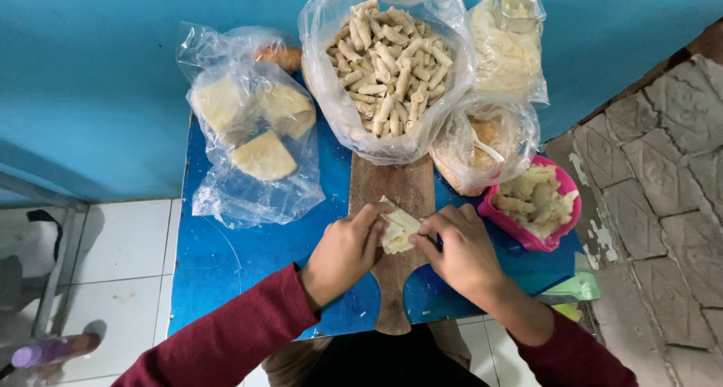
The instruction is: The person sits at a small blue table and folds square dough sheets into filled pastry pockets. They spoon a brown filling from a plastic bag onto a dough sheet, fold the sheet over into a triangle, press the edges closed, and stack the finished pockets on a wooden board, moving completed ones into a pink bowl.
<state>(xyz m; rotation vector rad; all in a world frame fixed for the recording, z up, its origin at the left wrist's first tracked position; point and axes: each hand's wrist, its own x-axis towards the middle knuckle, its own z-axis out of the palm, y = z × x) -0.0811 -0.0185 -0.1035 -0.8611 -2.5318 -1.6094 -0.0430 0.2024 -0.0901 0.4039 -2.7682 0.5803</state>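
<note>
A blue wall backs our small blue bench (226, 259), with pale floor tiles to the left and rough grey stone paving to the right. On the bench a wooden board (392, 187) runs lengthwise toward us, and over its near half we work a pale wrapper (397, 229), partly folded over itself. Our left hand (343, 253) curls in from the left, fingers bent and fingertips pressing the wrapper's left edge; our right hand (461, 250) comes in from the right, thumb and forefinger pinching the wrapper's right edge. Both hands are closed on the wrapper, which sits between them on the board, and both sleeves are dark red. Just beyond the board's far end stands a big clear bag of rolled pieces (388, 63), open at the top and heaped with short pale rolls. To its left lies a clear bag of wrapper stacks (252, 135) holding several pale folded wedges, with a smaller bag (275, 52) behind it showing something orange-brown. To the right of the board sits a pink bowl (561, 233) filled with a lumpy pale filling (536, 195), and touching its far side is a clear bag with a spoon (486, 142) inside. Behind that, against the wall, stands a bag of pale shreds (508, 52).
</note>
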